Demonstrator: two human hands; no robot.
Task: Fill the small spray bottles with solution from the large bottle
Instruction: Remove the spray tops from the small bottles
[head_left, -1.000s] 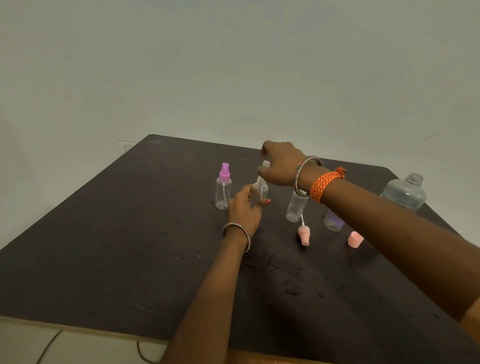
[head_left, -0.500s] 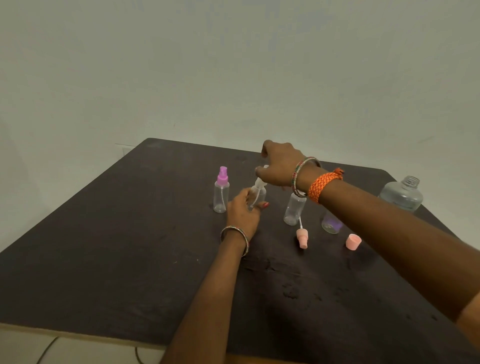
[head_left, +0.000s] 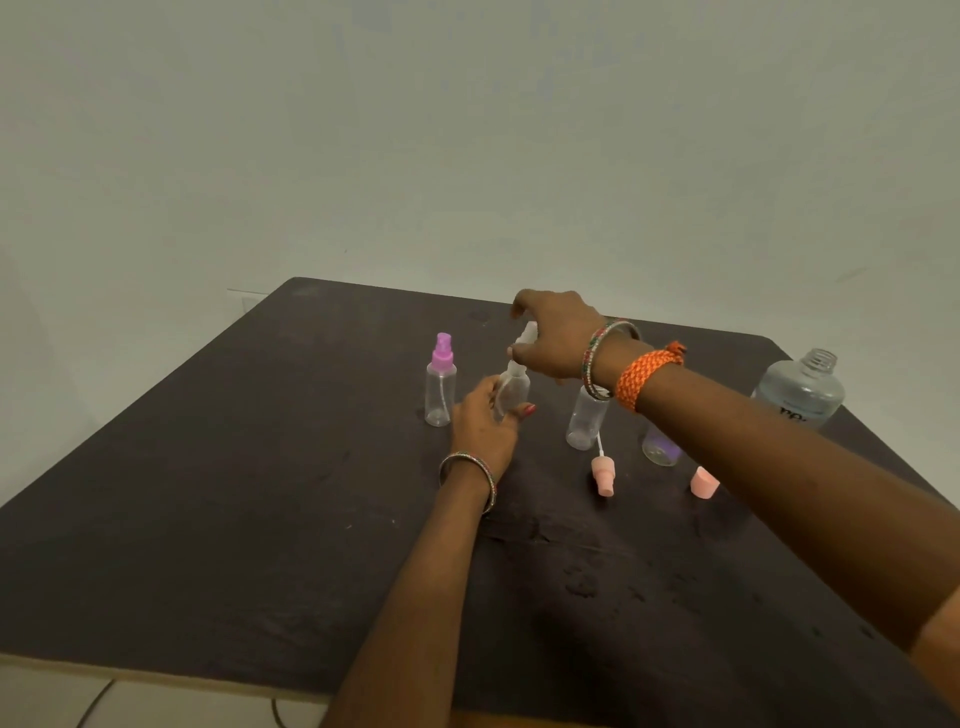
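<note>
The work looks to be at an early stage, with caps coming off and no pouring yet, judging by how things lie.

Nearest, just right of the left hand (head_left: 485, 421) and under the right forearm, a pink spray head (head_left: 602, 474) lies on its side on the dark bench (head_left: 208, 519) with its thin tube pointing away, and a pink cap (head_left: 702, 482) lies further right. Just beyond the spray head stands an uncapped small bottle (head_left: 587, 423), clear and seemingly empty. Right of it, half hidden by the arm, is a purple-tinted bottle (head_left: 658, 451); whether it holds any liquid I cannot tell.

The left hand wraps its fingers round the body of a clear spray bottle (head_left: 511, 389), holding it upright on the bench. The right hand (head_left: 558, 332) sits directly above it, its fingers curled over the white spray top (head_left: 525, 336), probably twisting it loose, though the grip itself is blurred. This bottle is slim, see-through plastic and appears empty.

Left of both hands stands a purple-topped bottle (head_left: 440, 387), closed, clear, its dip tube visible inside, with no liquid showing.

Farthest, well to the right of the right wrist, the large bottle (head_left: 800, 389) stands open near the bench edge, clear, round-shouldered, with a threaded neck.

What is left: finish opening the bottles, pour into each, and refit the tops.
</note>
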